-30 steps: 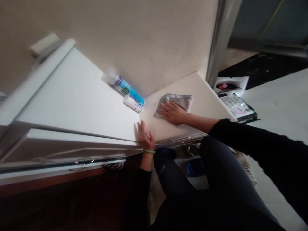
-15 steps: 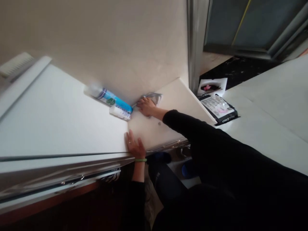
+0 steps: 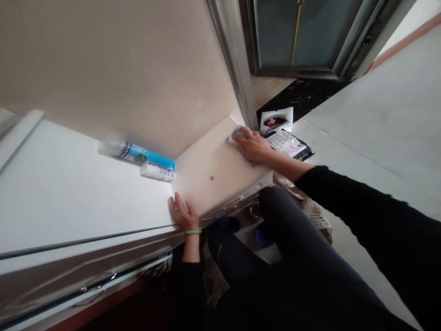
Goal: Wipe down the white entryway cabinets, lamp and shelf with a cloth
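1. A folded grey cloth [image 3: 235, 134] lies at the far right corner of the counter, against the metal door frame [image 3: 230, 55]. Most of it is hidden under the hand, so its folds are hard to make out; only a small grey edge shows past the fingers.
2. The right hand [image 3: 251, 146] lies palm down on the cloth, fingers loosely spread, pinning it to the surface.
3. The left hand [image 3: 182, 214] is open and holds nothing. Its fingers are spread, and it rests on the near edge of the white laminate counter [image 3: 72, 197]. It wears a thin green bracelet [image 3: 193, 231] and a ring.
4. To the left of the cloth, a blue-and-white plastic bottle [image 3: 136, 155] lies on its side along the cream wall [image 3: 120, 69]. A slim white tube [image 3: 157, 172] lies just beside it, nearer the person. Both are closed, so their contents cannot be seen.
5. Beyond the frame, on the pale floor [image 3: 372, 115], sit a white foam tray [image 3: 276, 119] holding something pink and a black-edged printed packet [image 3: 287, 145].
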### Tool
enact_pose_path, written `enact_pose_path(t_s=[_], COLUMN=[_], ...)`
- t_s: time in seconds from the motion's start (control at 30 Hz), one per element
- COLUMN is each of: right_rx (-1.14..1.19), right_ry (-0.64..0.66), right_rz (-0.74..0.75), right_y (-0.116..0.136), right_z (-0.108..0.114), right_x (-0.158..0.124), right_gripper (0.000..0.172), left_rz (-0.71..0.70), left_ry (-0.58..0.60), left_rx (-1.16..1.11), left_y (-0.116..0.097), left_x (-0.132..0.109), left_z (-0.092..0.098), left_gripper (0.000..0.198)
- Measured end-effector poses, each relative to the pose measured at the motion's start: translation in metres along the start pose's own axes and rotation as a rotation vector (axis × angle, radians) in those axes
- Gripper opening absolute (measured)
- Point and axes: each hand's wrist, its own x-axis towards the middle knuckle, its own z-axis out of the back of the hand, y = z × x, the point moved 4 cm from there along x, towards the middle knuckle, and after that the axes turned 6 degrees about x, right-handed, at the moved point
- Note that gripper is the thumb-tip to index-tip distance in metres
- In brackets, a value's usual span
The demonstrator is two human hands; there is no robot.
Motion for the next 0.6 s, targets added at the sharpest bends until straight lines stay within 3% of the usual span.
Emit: enact_pose_path(t_s=[0.07,0.13,0.23,0.3,0.4,0.6], right_rx=[0.013,0.007,0.045,0.115,0.278,0.596], right_ry=[-0.059,-0.109,-0.176,-0.208,-0.208,-0.034], right_rz=[0.023,0.021,0.006,-0.003,0.016,0.137], right_y=[-0.009,-0.011,-0.008,-0.005,-0.008,-0.036], right_z=[0.004,0.003,0.001,0.001,0.005,-0.001], right_x=[-0.049,-0.096,-0.145,-0.158,-0.151,-0.076], right_gripper=[0.063,0.061,0.057,0.055,0.053,0.056], left_rz=[-0.021,-0.078,-0.322,-0.5,-0.59,-0.619], left_ry=[0.048,0.103,0.263,0.371,0.38,0.33], left_rx=[0.004,-0.013,-0.055,-0.039,0.062,0.21], left_y=[-0.006,-0.025,-0.078,-0.113,-0.142,-0.151], left_x=[0.002,0.003,0.003,0.001,0.004,0.005], left_z=[-0.004,-0.012,-0.03,-0.041,-0.048,-0.043], left_gripper=[0.065,0.064,0.071,0.082,0.093,0.093])
